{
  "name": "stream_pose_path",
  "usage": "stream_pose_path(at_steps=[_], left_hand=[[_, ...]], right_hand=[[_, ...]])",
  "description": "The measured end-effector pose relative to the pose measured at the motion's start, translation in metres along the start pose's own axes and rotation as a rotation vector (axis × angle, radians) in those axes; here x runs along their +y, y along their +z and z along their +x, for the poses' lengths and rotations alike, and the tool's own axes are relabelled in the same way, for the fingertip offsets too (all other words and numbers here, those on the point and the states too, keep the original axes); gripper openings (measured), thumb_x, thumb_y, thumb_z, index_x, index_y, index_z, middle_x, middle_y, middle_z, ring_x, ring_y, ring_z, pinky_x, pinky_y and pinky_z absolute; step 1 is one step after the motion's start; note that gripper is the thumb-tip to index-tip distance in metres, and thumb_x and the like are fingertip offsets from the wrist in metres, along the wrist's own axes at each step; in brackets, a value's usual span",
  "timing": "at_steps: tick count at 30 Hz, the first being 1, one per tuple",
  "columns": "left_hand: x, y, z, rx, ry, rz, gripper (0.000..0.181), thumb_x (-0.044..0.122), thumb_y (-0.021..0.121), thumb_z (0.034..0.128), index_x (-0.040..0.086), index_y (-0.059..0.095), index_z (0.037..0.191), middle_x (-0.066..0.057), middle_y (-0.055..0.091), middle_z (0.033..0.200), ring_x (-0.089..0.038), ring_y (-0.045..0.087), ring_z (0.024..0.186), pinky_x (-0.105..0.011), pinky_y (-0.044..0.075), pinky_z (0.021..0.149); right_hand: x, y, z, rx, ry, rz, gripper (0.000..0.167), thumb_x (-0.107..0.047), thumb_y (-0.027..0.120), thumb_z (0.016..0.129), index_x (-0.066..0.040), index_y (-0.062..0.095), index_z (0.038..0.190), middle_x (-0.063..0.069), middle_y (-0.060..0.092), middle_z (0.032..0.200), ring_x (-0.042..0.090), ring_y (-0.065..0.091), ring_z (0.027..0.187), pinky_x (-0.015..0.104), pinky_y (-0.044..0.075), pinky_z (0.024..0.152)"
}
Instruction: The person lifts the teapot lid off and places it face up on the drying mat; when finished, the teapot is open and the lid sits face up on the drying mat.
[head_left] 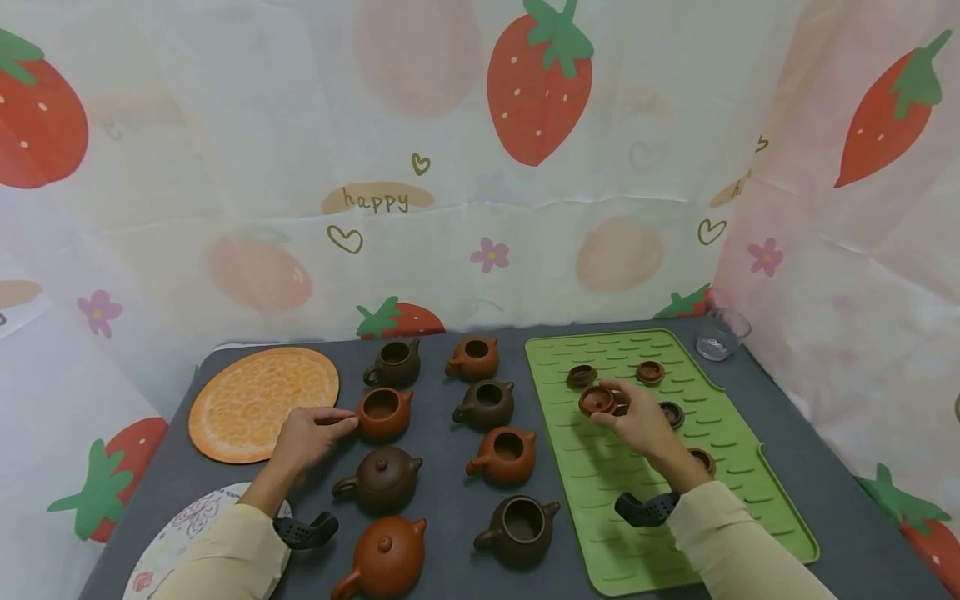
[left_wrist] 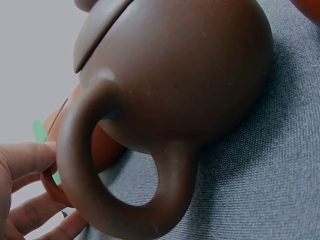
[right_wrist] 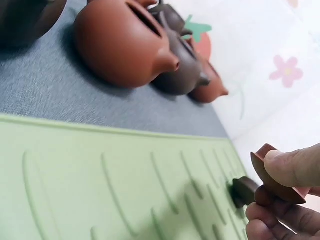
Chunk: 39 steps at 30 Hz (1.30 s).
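My left hand (head_left: 302, 442) pinches the handle of an open reddish-brown teapot (head_left: 384, 425) in the left column. In the left wrist view its thumb and fingers meet at that handle, partly behind a lidded dark brown teapot (left_wrist: 185, 70). My right hand (head_left: 639, 423) holds a reddish teapot lid (head_left: 597, 401), hollow side up, above the green mat (head_left: 600, 550). The right wrist view shows the lid (right_wrist: 278, 180) between thumb and fingers, its knob pointing down. Close by on the mat lie a dark lid (head_left: 581, 376), a reddish lid (head_left: 650, 372) and another dark lid (head_left: 672, 414).
Below the right wrist sits one more reddish lid (head_left: 703, 461). A lidded reddish teapot (head_left: 390, 554) stands at the front; open teapots, such as a dark one (head_left: 520, 533), form the right column. An orange round mat (head_left: 262, 400), a patterned round mat (head_left: 191, 533) and a clear cup (head_left: 722, 335) flank them.
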<state>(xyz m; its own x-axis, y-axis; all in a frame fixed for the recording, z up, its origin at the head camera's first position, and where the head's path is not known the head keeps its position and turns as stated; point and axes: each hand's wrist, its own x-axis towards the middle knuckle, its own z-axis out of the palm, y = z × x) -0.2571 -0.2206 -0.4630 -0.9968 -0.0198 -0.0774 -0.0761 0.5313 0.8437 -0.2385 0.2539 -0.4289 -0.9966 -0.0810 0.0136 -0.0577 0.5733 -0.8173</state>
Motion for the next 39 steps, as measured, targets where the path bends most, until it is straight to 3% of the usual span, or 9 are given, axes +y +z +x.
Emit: stream_pose_path(at_steps=[6, 12, 19, 30, 35, 39], left_hand=[[0.000, 0.000, 0.000, 0.003, 0.005, -0.006, 0.032, 0.029, 0.070, 0.0908, 0.003, 0.074, 0.109, -0.013, 0.066, 0.111, -0.031, 0.056, 0.107, -0.046, 0.045, 0.085], [-0.001, 0.001, 0.000, 0.009, 0.001, -0.016, 0.032, 0.029, 0.071, 0.0905, 0.003, 0.074, 0.109, -0.013, 0.066, 0.111, -0.030, 0.056, 0.106, -0.045, 0.045, 0.086], [-0.001, 0.001, -0.001, 0.013, -0.006, -0.020, 0.032, 0.029, 0.071, 0.0902, 0.002, 0.074, 0.109, -0.014, 0.066, 0.110, -0.030, 0.056, 0.106, -0.047, 0.045, 0.087], [0.000, 0.001, -0.002, 0.011, -0.008, -0.016, 0.032, 0.028, 0.071, 0.0905, 0.002, 0.074, 0.109, -0.013, 0.067, 0.109, -0.029, 0.056, 0.104, -0.045, 0.046, 0.085], [0.000, 0.000, -0.001, 0.010, -0.009, -0.016, 0.032, 0.029, 0.071, 0.0906, 0.002, 0.074, 0.109, -0.013, 0.067, 0.109, -0.029, 0.056, 0.104, -0.045, 0.046, 0.085], [-0.001, 0.001, 0.000, 0.012, -0.006, -0.017, 0.033, 0.029, 0.071, 0.0902, 0.003, 0.074, 0.109, -0.012, 0.067, 0.109, -0.029, 0.056, 0.104, -0.045, 0.045, 0.085]], right_hand=[[0.008, 0.004, 0.001, 0.008, 0.039, -0.075, 0.055, -0.010, 0.072, 0.089, 0.000, 0.049, 0.138, 0.022, 0.059, 0.114, 0.033, 0.059, 0.098, 0.042, 0.049, 0.069], [0.016, 0.009, 0.001, -0.004, 0.104, -0.109, 0.057, -0.008, 0.071, 0.089, 0.000, 0.047, 0.140, 0.022, 0.058, 0.115, 0.030, 0.059, 0.091, 0.040, 0.046, 0.067], [0.020, 0.014, 0.002, 0.002, 0.106, -0.141, 0.056, -0.006, 0.071, 0.088, 0.000, 0.049, 0.139, 0.022, 0.058, 0.113, 0.026, 0.057, 0.082, 0.038, 0.041, 0.063], [0.025, 0.015, 0.001, -0.012, 0.080, -0.203, 0.058, -0.010, 0.071, 0.089, 0.002, 0.047, 0.139, 0.027, 0.056, 0.120, 0.039, 0.058, 0.101, 0.048, 0.049, 0.074], [0.027, 0.013, 0.000, -0.036, 0.076, -0.209, 0.062, -0.015, 0.071, 0.090, 0.002, 0.043, 0.142, 0.031, 0.049, 0.130, 0.045, 0.052, 0.112, 0.054, 0.047, 0.082], [0.029, 0.013, -0.002, -0.039, 0.079, -0.216, 0.066, -0.018, 0.072, 0.089, 0.000, 0.041, 0.144, 0.030, 0.049, 0.131, 0.045, 0.051, 0.112, 0.055, 0.047, 0.082]])
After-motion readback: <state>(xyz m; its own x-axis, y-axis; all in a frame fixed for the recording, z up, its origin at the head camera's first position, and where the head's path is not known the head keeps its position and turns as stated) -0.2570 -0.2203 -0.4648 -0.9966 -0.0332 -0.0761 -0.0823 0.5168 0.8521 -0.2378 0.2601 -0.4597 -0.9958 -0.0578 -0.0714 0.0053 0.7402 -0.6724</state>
